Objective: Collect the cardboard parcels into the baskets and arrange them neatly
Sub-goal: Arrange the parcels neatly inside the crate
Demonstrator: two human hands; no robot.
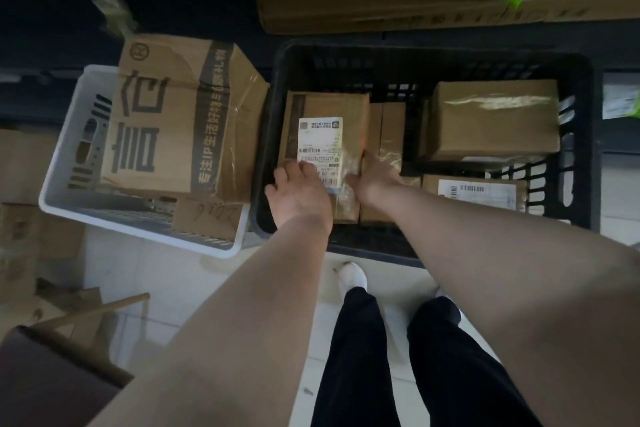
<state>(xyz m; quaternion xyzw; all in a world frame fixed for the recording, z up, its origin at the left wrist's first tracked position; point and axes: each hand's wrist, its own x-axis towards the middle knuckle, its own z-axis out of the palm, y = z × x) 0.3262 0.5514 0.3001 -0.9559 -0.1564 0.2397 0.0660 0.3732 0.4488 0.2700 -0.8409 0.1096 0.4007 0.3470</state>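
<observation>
While left hand (299, 196) and right hand (372, 178) clutch it mid-frame, the brown parcel (325, 106) shows a white barcode label (320, 142).

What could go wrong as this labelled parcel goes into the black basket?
1. The right hand sits between the labelled parcel and the narrow parcel beside it; pressing down may pinch fingers or skew that neighbour.
2. The big printed box lies tilted above the white basket rim and could slide if bumped.

2 baskets (415, 61) (1 white, 1 blk), 6 parcels (495, 118) inside
</observation>
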